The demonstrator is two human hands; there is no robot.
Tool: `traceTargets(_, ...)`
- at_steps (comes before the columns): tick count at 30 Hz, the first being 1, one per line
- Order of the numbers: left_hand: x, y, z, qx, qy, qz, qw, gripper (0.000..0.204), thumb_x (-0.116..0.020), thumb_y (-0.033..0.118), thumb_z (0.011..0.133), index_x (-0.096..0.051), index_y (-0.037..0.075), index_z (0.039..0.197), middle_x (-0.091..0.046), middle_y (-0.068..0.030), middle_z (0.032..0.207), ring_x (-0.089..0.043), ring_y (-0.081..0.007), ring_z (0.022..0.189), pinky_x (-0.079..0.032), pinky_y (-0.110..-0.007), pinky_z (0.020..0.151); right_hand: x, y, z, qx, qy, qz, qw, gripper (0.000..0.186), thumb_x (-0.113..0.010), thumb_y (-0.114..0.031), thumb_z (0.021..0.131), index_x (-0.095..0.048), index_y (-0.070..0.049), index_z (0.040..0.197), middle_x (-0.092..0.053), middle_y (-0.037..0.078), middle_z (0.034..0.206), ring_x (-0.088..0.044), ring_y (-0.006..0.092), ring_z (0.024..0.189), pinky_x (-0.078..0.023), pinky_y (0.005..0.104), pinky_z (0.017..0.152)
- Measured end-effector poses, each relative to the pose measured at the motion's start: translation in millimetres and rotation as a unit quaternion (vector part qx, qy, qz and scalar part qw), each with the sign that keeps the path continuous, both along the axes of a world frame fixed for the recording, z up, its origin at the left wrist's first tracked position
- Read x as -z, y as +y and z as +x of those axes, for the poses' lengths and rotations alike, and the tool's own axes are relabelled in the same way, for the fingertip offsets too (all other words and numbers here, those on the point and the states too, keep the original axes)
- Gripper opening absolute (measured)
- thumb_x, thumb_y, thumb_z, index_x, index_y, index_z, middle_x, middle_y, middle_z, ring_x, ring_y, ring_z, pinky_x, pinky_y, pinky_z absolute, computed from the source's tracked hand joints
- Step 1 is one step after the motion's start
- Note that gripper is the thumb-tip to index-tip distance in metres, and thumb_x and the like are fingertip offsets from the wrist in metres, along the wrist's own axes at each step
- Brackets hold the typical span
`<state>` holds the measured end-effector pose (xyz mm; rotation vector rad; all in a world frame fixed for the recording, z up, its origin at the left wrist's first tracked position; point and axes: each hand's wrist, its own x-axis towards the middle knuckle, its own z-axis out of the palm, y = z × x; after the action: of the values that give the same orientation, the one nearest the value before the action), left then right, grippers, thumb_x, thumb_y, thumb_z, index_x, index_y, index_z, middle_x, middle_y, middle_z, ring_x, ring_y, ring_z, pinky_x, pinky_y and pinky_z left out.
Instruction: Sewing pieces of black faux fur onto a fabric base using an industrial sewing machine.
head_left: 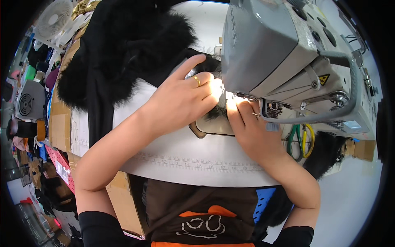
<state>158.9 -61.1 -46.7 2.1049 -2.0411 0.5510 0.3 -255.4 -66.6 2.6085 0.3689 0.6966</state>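
Note:
A grey sewing machine [263, 49] stands over the white table, its lamp lighting the needle area. My left hand [187, 94], with a gold ring on one finger, is closed on the black furry fabric [216, 113] just left of the needle. One of its fingers sticks out over the black cloth behind. My right hand [255, 129] lies close by on the near right, under the machine head. Its fingers are pressed together at the edge of the same fabric; their tips are partly hidden and washed out by the light. A black fur garment [140, 49] spreads across the far left.
Scissors with green and yellow handles [305, 141] lie right of my right wrist. A printed ruler [197, 163] runs along the near part of the table [185, 175]. A white fan [53, 18] and cluttered shelves stand at left. More black fur [325, 154] hangs at right.

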Motion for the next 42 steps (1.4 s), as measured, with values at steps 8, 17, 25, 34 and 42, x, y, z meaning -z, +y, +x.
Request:
traceTargets(8, 9.0, 3.4, -14.8, 0.024, 0.096, -0.064, 0.993, 0.023, -0.066, 0.014, 0.084, -0.067, 0.007, 0.105, -0.063, -0.0031, 0.102, -0.064, -0.0214, 0.100, -0.045, -0.049, 0.109, -1.2, 3.8, -0.8, 0.004, 0.004, 0.051, 0.999, 0.030, -0.066, -0.018, 0.082, -0.069, -0.014, 0.112, -0.059, 0.001, 0.099, -0.065, 0.0180, 0.092, -0.051, 0.0338, 0.079)
traceTargets(17, 13.0, 5.0, -36.2, -0.022, 0.018, -0.043, 0.999, 0.014, -0.066, 0.016, 0.080, -0.068, 0.007, 0.091, -0.062, -0.0038, 0.102, -0.059, -0.0216, 0.102, -0.045, -0.042, 0.100, -8.5, 3.1, -8.1, -0.004, 0.044, 0.017, 0.999, 0.037, -0.066, -0.016, 0.084, -0.070, -0.012, 0.121, -0.062, 0.002, 0.108, -0.065, 0.0209, 0.100, -0.053, 0.0356, 0.086)
traceTargets(25, 10.5, 7.2, -41.1, -0.036, -0.003, -0.030, 0.999, 0.016, -0.066, 0.016, 0.081, -0.069, 0.006, 0.093, -0.063, -0.0041, 0.101, -0.059, -0.0214, 0.103, -0.045, -0.042, 0.102, -22.3, -21.4, -17.7, -0.017, 0.211, 0.239, 0.948, 0.039, -0.069, -0.007, 0.086, -0.073, -0.010, 0.124, -0.070, 0.002, 0.128, -0.068, 0.0258, 0.112, -0.056, 0.0426, 0.095)
traceTargets(34, 9.9, 10.3, -34.8, -0.025, 0.064, -0.039, 0.997, 0.028, -0.069, 0.015, 0.082, -0.072, 0.007, 0.109, -0.065, -0.0014, 0.108, -0.062, -0.0198, 0.108, -0.045, -0.042, 0.103, -13.3, -27.6, -18.4, -0.036, 0.189, 0.267, 0.944, 0.040, -0.076, -0.003, 0.083, -0.072, -0.012, 0.122, -0.071, 0.002, 0.123, -0.069, 0.0269, 0.109, -0.057, 0.0421, 0.089)
traceTargets(42, 9.1, 11.0, -29.0, -0.020, 0.088, -0.031, 0.995, 0.035, -0.069, 0.015, 0.083, -0.074, 0.008, 0.117, -0.066, 0.0012, 0.109, -0.062, -0.0179, 0.109, -0.043, -0.040, 0.104, -16.2, -24.9, -13.0, -0.049, 0.169, 0.277, 0.944, 0.035, -0.079, -0.008, 0.090, -0.071, -0.013, 0.123, -0.072, 0.001, 0.123, -0.069, 0.0267, 0.109, -0.056, 0.0421, 0.091)
